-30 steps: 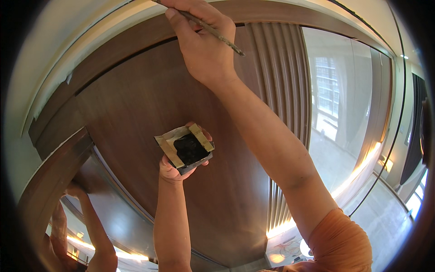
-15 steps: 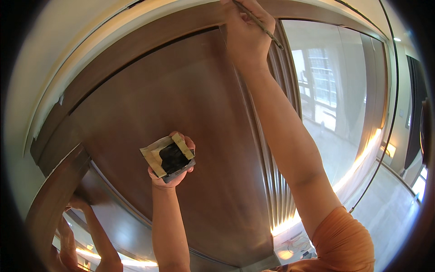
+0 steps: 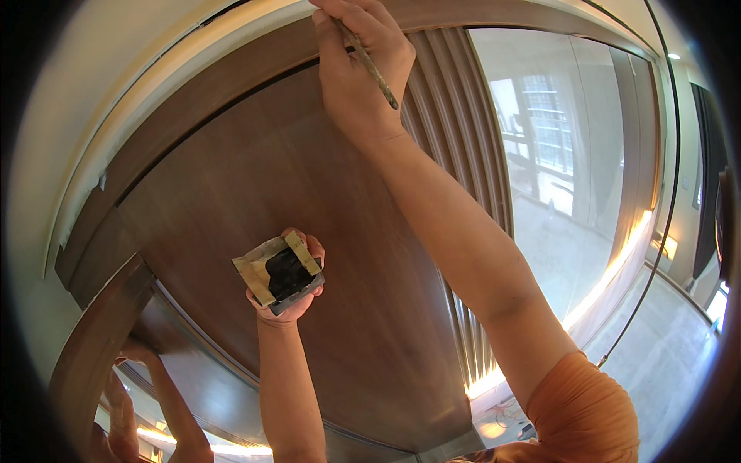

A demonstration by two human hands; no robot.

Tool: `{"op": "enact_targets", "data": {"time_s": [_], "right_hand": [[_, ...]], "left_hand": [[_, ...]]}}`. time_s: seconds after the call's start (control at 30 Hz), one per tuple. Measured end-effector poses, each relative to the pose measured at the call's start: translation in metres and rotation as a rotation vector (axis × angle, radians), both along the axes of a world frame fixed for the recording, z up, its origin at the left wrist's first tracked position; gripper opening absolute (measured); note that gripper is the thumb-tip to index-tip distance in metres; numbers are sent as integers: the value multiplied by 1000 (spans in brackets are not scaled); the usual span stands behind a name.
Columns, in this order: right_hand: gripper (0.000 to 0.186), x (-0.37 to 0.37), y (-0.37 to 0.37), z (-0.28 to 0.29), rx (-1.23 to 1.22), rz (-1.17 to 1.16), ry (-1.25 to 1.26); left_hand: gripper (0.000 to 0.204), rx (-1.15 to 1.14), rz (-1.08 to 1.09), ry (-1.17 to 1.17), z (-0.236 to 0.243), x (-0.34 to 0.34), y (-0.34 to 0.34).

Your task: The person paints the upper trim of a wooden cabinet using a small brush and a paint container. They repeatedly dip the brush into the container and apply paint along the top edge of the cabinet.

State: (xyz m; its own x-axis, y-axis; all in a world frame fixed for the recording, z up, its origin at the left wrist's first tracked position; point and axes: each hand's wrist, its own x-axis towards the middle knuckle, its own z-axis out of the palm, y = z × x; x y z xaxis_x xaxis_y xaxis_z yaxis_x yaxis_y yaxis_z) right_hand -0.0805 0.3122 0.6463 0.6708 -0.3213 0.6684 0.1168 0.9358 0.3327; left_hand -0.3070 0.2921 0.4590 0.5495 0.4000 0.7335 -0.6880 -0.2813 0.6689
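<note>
In my left hand (image 3: 285,313) rests a small squarish pad (image 3: 289,278), with cream strips along its edges and a dark black patch in the middle. My fingers wrap round its back and sides. Up at the top edge of the brown wooden panel (image 3: 255,154), my right hand (image 3: 355,100) pinches a thin, stained stick (image 3: 377,77), like a brush handle. Its back end points down toward my wrist. The stick's other end is hidden by my fingers or out of view, so I cannot tell what it touches.
Fluted wooden trim (image 3: 463,123) runs beside the panel, followed by a glossy pale panel (image 3: 563,139) with reflections. A dark cable (image 3: 673,154) hangs at the right. At lower left, a reflective surface (image 3: 193,370) shows arms. Lit strips (image 3: 610,270) glow low down.
My right hand has moved left along the panel's top edge, still pinching the stick. My left hand with the pad has shifted very slightly left.
</note>
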Motion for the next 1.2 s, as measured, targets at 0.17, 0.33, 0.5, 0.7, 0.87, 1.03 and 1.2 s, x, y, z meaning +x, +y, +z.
{"op": "enact_targets", "data": {"time_s": [0.17,0.33,0.5,0.7,0.87,1.03,1.2], "right_hand": [[18,0,3,-6,-35,192,-154],[19,20,7,-7,-140,231,-254],[20,31,11,-5,-191,299,-193],[20,29,9,-10,-136,156,-73],[20,8,5,-10,-92,363,-303],[18,33,11,-2,-137,395,-250],[22,84,20,-9,-396,388,-228]], "left_hand": [[103,2,-12,-16,0,1,0],[103,0,-24,-2,0,0,1],[103,-28,-8,-8,0,-1,-1],[103,-29,-54,-2,2,-1,1],[102,-42,-111,2,2,-3,3],[97,-22,-142,12,3,0,2],[36,-70,-105,22,4,5,-9]]}}
